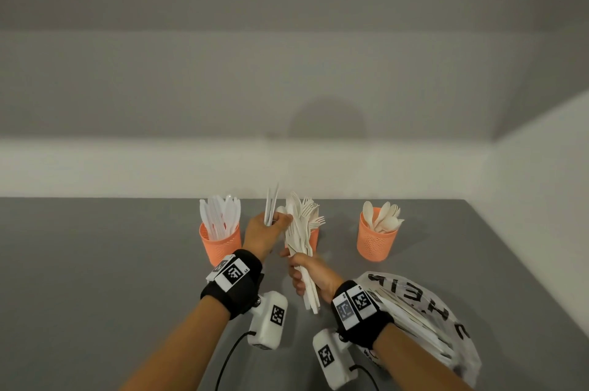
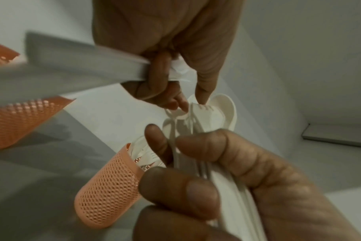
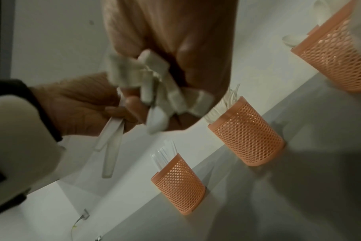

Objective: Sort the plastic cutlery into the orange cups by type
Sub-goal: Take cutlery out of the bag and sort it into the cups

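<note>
Three orange mesh cups stand in a row: the left cup [image 1: 220,245] holds knives, the middle cup [image 1: 314,237] holds forks and is partly hidden, the right cup [image 1: 377,242] holds spoons. My right hand [image 1: 298,272] grips a bundle of mixed white cutlery [image 1: 299,231] upright in front of the middle cup. My left hand [image 1: 280,220] holds a couple of knives [image 1: 271,202] against the palm. Its fingertips [image 2: 202,97] touch the heads at the top of the bundle [image 2: 214,114]. In the right wrist view the knives [image 3: 110,146] hang from the left hand.
A clear plastic bag [image 1: 430,311] with black lettering and more white cutlery lies on the grey table [image 1: 95,263] under my right forearm. A white wall runs close behind the cups and along the right side. Cables trail from the wrist cameras.
</note>
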A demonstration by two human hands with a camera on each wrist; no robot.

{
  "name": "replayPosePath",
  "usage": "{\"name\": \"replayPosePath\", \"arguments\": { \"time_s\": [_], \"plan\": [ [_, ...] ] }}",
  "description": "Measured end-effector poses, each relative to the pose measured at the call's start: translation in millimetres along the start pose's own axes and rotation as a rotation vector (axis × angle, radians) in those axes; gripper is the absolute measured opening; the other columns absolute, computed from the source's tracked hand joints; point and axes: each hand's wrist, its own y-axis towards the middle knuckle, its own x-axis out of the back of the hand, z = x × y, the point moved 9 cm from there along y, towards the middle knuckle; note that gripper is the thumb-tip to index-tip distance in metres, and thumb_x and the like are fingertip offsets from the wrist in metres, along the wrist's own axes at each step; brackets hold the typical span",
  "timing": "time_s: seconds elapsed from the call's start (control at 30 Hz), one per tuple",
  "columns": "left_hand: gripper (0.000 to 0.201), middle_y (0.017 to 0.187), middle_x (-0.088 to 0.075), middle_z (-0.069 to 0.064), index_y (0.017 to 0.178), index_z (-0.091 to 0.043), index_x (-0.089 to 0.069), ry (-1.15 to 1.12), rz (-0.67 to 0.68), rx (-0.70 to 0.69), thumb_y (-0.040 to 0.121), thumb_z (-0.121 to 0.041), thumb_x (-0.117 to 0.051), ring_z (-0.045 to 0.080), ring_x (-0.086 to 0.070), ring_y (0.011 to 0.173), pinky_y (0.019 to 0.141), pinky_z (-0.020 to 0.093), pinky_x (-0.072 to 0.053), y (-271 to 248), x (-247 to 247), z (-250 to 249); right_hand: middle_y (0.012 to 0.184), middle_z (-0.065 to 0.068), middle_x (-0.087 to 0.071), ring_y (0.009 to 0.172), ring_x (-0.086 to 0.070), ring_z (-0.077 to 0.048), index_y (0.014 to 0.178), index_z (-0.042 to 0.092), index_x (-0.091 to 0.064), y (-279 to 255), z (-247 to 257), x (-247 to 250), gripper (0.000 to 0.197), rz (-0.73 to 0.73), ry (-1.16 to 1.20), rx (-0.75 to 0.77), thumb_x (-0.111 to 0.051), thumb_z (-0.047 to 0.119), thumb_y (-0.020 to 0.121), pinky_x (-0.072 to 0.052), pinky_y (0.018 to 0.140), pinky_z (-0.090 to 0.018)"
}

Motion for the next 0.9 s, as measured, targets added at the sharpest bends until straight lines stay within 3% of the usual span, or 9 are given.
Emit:
{"name": "replayPosePath", "arguments": {
  "time_s": [0.13, 0.2, 0.3, 0.4, 0.5, 0.57, 0.7, 0.77, 0.9],
  "plan": [
    [0.018, 0.059, -0.046, 0.002, 0.078, -0.004, -0.054, 0.015, 0.043, 0.027, 0.088, -0.018, -0.061, 0.001, -0.035, 0.029, 0.032, 0.011, -0.026, 2, -3, 2, 0.042, 0.006, -0.039, 0.032, -0.035, -0.007, 0.091, 0.016, -0.049, -1, -2, 2, 0.011, 0.071, 0.022, -0.039, -0.043, 0.012, 0.083, -0.032, 0.038, -0.014],
    [0.018, 0.061, -0.048, 0.002, 0.081, -0.006, -0.054, 0.027, 0.041, 0.036, 0.089, -0.021, -0.061, 0.001, -0.038, 0.031, 0.032, 0.011, -0.027, 4, -3, 3, 0.041, 0.006, -0.039, 0.031, -0.034, -0.007, 0.088, 0.016, -0.046, 0, -3, 3, 0.019, 0.084, 0.029, -0.058, -0.046, 0.016, 0.069, -0.031, 0.037, -0.014],
    [0.015, 0.066, -0.052, 0.002, 0.091, -0.005, -0.054, 0.023, 0.026, 0.008, 0.090, -0.019, -0.059, 0.008, -0.044, 0.043, 0.032, 0.009, -0.029, 4, -4, -3, 0.041, 0.006, -0.038, 0.030, -0.033, -0.007, 0.087, 0.016, -0.045, 2, -4, 4, 0.025, 0.079, 0.040, -0.069, -0.045, 0.016, 0.062, -0.030, 0.036, -0.012],
    [0.010, 0.064, -0.052, 0.005, 0.091, -0.002, -0.054, 0.059, 0.058, -0.013, 0.093, -0.012, -0.052, 0.001, -0.048, 0.037, 0.033, 0.007, -0.030, 4, -9, -8, 0.042, 0.006, -0.039, 0.030, -0.033, -0.007, 0.088, 0.015, -0.047, 3, -6, 4, 0.017, 0.089, 0.074, -0.086, -0.044, 0.015, 0.071, -0.030, 0.036, -0.013],
    [0.020, 0.081, -0.062, 0.015, 0.104, 0.000, -0.054, 0.070, 0.048, 0.025, 0.096, -0.017, -0.045, 0.013, -0.056, 0.059, 0.039, 0.012, -0.036, 10, -10, -3, 0.043, 0.006, -0.042, 0.031, -0.034, -0.006, 0.083, 0.016, -0.047, 4, -6, -1, 0.004, 0.141, 0.193, -0.085, -0.044, 0.015, 0.085, -0.030, 0.035, -0.014],
    [0.024, 0.090, -0.062, 0.017, 0.106, -0.003, -0.051, 0.059, -0.017, 0.042, 0.097, -0.022, -0.042, 0.016, -0.055, 0.064, 0.047, 0.019, -0.036, 14, -6, 2, 0.045, 0.005, -0.044, 0.031, -0.035, -0.006, 0.079, 0.016, -0.047, 6, -2, -3, 0.013, 0.145, 0.260, -0.061, -0.046, 0.022, 0.090, -0.032, 0.035, -0.016],
    [0.020, 0.082, -0.063, 0.012, 0.101, -0.006, -0.047, -0.082, -0.182, 0.002, 0.098, -0.024, -0.040, 0.018, -0.059, 0.068, 0.055, 0.022, -0.042, 11, 3, 3, 0.049, 0.002, -0.046, 0.030, -0.036, -0.007, 0.089, 0.017, -0.050, 11, 7, 2, 0.014, 0.083, 0.292, 0.012, -0.046, 0.029, 0.094, -0.031, 0.034, -0.016],
    [0.017, 0.075, -0.059, 0.006, 0.097, -0.004, -0.051, -0.091, -0.169, -0.018, 0.096, -0.021, -0.047, 0.012, -0.057, 0.063, 0.051, 0.017, -0.042, 6, 0, 4, 0.052, 0.001, -0.046, 0.031, -0.036, -0.007, 0.096, 0.019, -0.054, 13, 11, 5, 0.014, 0.050, 0.291, 0.039, -0.045, 0.029, 0.095, -0.030, 0.034, -0.016],
    [0.026, 0.057, -0.057, 0.008, 0.077, -0.002, -0.060, -0.119, -0.017, 0.050, 0.094, -0.020, -0.053, 0.004, -0.052, 0.037, 0.038, 0.012, -0.037, -2, -21, 24, 0.056, -0.003, -0.046, 0.033, -0.038, -0.008, 0.080, 0.010, -0.055, 16, 17, 9, 0.027, -0.018, 0.249, 0.081, -0.045, 0.030, 0.095, -0.030, 0.034, -0.017]
  ]
}}
